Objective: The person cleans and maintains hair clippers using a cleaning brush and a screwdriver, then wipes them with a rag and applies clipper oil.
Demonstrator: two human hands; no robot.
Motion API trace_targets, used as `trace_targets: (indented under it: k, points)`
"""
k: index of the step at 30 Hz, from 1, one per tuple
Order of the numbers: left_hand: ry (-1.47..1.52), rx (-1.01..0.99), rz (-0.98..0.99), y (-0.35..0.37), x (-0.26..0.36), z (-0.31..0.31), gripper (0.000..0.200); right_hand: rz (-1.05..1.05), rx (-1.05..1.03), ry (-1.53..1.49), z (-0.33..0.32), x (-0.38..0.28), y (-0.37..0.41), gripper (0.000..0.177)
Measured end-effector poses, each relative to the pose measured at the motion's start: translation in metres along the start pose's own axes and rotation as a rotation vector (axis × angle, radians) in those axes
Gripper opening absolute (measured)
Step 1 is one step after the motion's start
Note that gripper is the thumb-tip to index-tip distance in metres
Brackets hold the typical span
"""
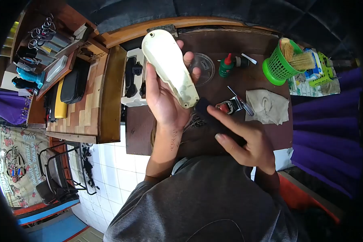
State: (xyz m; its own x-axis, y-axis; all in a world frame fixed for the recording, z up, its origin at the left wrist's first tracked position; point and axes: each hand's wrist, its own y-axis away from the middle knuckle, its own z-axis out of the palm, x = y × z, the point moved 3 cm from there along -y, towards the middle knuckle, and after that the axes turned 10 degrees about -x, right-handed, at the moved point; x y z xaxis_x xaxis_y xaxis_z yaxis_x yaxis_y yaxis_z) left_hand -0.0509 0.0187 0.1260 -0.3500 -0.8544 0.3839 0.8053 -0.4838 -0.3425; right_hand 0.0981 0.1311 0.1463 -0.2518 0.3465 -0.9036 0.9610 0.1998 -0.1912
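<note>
A pale, elongated shell (168, 64) with small holes at its ends lies in my left hand (165, 94), fingers curled round its far side and thumb on the near edge. My right hand (246, 141) is closed on a dark brush-like object (205, 113), whose tip is beside the shell's lower end. Below that, the object is partly hidden by my fingers. On the brown table (149, 143) to the right are a red and silver device (226, 106), a screwdriver (246, 105) and a beige cloth (268, 105).
A green bottle with a red cap (226, 66), a round clear lid (201, 69) and a green basket with brushes (277, 64) stand at the back. Left are a white tray with black clippers (132, 76) and a wooden cabinet (113, 97) holding a black case (75, 80).
</note>
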Motion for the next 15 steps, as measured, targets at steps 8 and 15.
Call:
trace_targets:
  k: [8,15]
  points:
    - [-0.069,-0.138,-0.059,-0.004,-0.012,0.001,0.061,-0.134,0.139,0.029,-0.004,-0.004,-0.007,0.048]
    - [-0.069,-0.135,-0.08,-0.006,-0.014,-0.001,0.058,-0.145,0.132,0.092,0.019,0.006,-0.022,0.052]
